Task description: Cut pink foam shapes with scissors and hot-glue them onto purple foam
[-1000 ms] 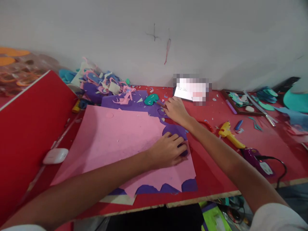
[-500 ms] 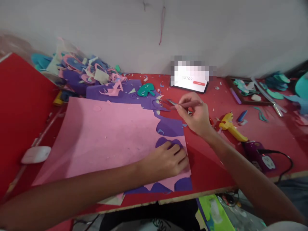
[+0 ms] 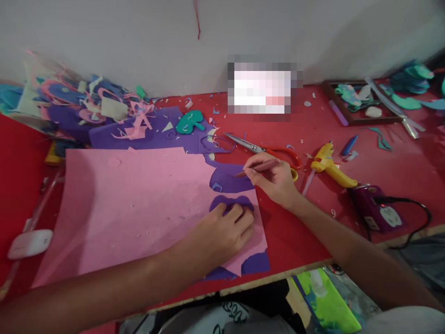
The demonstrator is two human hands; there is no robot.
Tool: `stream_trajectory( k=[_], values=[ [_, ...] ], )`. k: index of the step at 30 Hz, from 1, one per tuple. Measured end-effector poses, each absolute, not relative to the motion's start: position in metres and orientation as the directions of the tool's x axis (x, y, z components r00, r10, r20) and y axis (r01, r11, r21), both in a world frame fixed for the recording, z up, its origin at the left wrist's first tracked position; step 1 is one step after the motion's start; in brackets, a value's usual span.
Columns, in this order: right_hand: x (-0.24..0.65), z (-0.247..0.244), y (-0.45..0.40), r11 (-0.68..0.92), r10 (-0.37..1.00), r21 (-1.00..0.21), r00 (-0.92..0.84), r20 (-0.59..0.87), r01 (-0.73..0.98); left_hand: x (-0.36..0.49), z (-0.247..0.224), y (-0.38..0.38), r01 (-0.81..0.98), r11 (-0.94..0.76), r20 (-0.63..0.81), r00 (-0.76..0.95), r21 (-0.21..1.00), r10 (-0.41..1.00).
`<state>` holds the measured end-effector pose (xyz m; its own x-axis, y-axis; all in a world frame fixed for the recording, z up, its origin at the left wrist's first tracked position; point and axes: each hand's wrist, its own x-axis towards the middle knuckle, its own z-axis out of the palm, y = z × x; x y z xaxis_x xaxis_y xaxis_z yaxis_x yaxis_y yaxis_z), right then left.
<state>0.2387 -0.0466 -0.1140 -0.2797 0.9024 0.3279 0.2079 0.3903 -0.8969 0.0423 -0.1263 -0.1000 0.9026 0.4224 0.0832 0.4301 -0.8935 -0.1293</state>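
Observation:
My left hand [image 3: 231, 229], its fingers bent, presses a scalloped purple foam cutout [image 3: 218, 202] onto the right part of a large pink foam sheet [image 3: 146, 199]. The hand covers most of the cutout. In my right hand [image 3: 274, 181] a brownish-pink pen [image 3: 262, 166] is pinched, its point aimed left over a purple foam sheet [image 3: 227, 176] that shows past the pink sheet's cut edge. Just beyond the right hand lie scissors with orange handles [image 3: 252, 146], blades toward the left.
Foam scraps [image 3: 114, 109] pile up at the back left, near a teal cutout [image 3: 190, 121]. A blurred screen [image 3: 262, 88] leans on the wall. To the right are a yellow glue gun [image 3: 332, 167], a corded purple box [image 3: 377, 213] and a dark-framed tray [image 3: 368, 121].
My right hand has come nearer with the pen, off the scissors, which now show fully. The left hand still presses the purple cutout. The whole view has shifted somewhat.

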Motion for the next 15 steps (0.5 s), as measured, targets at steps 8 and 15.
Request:
stream_trajectory(
  k=[8,15],
  values=[
    [0.240,-0.121,-0.042,0.321,0.895,-0.942,-0.356,0.269,0.097,0.043,-0.102,-0.126,0.451,-0.885,0.169,0.887,-0.118,0.429],
    [0.237,-0.118,-0.048,0.380,0.832,-0.924,-0.449,0.326,0.034,0.044,-0.109,-0.134,0.434,-0.896,0.238,0.884,-0.096,0.403]
  ],
)
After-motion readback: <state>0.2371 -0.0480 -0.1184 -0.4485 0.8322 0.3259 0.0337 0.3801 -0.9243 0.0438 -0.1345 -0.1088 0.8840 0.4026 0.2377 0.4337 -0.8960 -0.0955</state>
